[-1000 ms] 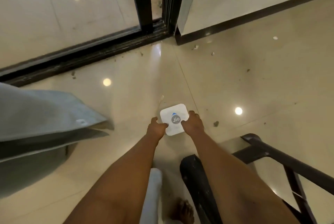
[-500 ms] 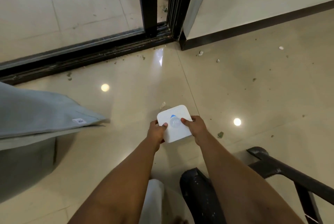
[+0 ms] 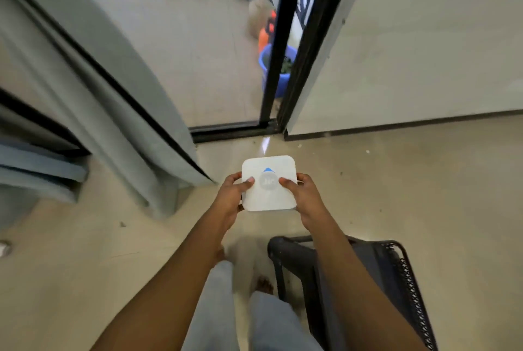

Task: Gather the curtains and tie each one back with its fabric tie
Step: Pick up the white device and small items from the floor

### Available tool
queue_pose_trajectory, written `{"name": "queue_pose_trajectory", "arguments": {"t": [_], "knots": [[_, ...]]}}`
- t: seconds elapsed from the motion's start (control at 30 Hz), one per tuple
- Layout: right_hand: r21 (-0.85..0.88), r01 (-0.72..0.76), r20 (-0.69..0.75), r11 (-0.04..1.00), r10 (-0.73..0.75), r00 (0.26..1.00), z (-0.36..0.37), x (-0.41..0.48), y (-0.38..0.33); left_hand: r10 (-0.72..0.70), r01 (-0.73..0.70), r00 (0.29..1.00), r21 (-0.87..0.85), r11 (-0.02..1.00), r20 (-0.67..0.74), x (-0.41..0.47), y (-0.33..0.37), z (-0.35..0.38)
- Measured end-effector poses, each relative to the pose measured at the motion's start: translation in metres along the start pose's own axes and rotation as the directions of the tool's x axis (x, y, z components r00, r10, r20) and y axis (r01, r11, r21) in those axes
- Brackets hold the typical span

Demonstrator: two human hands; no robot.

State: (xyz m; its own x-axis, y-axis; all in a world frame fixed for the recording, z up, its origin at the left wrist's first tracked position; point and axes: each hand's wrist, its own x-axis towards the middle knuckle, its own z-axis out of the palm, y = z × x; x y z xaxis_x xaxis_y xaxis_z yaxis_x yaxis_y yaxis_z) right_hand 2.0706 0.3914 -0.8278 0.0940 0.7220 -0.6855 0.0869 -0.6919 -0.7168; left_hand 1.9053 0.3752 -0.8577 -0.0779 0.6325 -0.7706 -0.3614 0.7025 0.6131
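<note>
A white square box (image 3: 268, 192) with a round grey logo and a blue mark is held up in front of me. My left hand (image 3: 232, 195) grips its left edge, thumb on top. My right hand (image 3: 304, 196) grips its right edge the same way. A grey curtain (image 3: 113, 101) hangs at the left, its hem reaching the floor beside the sliding door. More grey fabric (image 3: 36, 172) bunches at the far left. No fabric tie shows.
A black mesh chair (image 3: 368, 280) stands at my right leg. The black sliding door frame (image 3: 283, 39) stands ahead, with a blue tub (image 3: 278, 67) and an orange bottle (image 3: 264, 36) on the balcony beyond. A cream wall (image 3: 424, 53) fills the right.
Both hands have lifted the white box off the floor. The view has risen, now showing the hanging curtain and the balcony.
</note>
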Motion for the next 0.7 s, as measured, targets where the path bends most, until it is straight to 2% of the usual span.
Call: {"name": "queue_pose_trajectory", "arguments": {"t": [0.13,0.23,0.4,0.47,0.5,0.53,0.6,0.7], "knots": [[-0.054,0.121,0.119,0.991,-0.114,0.986,0.039,-0.103,-0.032,0.094,-0.095,0.995,-0.120,0.988,-0.013,-0.113,0.023,-0.051],[-0.134,0.179,0.233,0.975,-0.145,0.962,0.093,-0.154,-0.038,0.131,-0.137,0.990,-0.195,0.971,-0.043,-0.165,0.021,-0.111],[-0.179,0.202,0.332,0.963,-0.134,0.934,0.202,-0.204,-0.017,0.191,-0.228,0.970,-0.292,0.929,-0.148,-0.212,0.015,-0.220],[-0.207,0.189,0.339,0.960,-0.111,0.934,0.211,-0.210,-0.005,0.181,-0.223,0.970,-0.299,0.928,-0.162,-0.219,0.009,-0.230],[-0.238,0.196,0.386,0.951,-0.093,0.918,0.285,-0.234,0.015,0.173,-0.237,0.962,-0.330,0.914,-0.212,-0.231,0.004,-0.309],[-0.246,0.183,0.399,0.952,-0.072,0.914,0.329,-0.250,0.029,0.189,-0.259,0.953,-0.311,0.914,-0.239,-0.237,0.000,-0.358],[-0.207,0.166,0.425,0.964,-0.065,0.903,0.343,-0.261,0.039,0.159,-0.231,0.954,-0.282,0.931,-0.255,-0.241,-0.003,-0.381],[-0.262,0.200,0.521,0.944,-0.036,0.853,0.414,-0.287,0.063,0.121,-0.237,0.940,-0.352,0.905,-0.320,-0.256,-0.011,-0.457]]}}
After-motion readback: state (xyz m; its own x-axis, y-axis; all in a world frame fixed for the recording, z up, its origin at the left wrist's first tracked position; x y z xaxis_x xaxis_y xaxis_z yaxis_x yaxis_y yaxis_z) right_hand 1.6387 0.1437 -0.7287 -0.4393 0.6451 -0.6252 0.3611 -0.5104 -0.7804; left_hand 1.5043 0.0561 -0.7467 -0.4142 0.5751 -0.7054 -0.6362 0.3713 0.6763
